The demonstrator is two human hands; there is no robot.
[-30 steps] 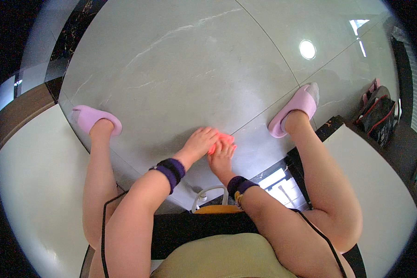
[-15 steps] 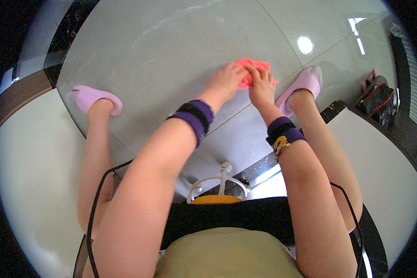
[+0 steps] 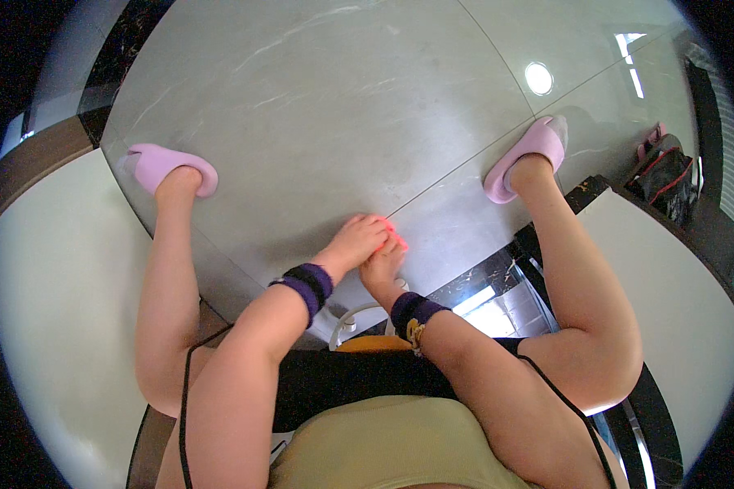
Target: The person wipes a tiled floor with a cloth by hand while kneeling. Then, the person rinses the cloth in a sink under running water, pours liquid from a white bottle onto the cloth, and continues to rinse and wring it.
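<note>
Fingers point(image 3: 373, 229) of left hand point(image 3: 356, 242) and right hand point(image 3: 382, 265) cover a cloth point(image 3: 400, 240), grip unclear. Beyond them spreads floor point(image 3: 326, 138).

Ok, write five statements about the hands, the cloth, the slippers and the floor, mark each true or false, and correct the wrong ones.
1. The left hand and right hand are both on the coral-pink cloth. True.
2. The slippers are black. False: the slippers are pink.
3. Both wristbands are dark. True.
4. The floor is wooden planking. False: the floor is grey tile with pale veins.
5. The hands are far apart. False: they are close together.
</note>
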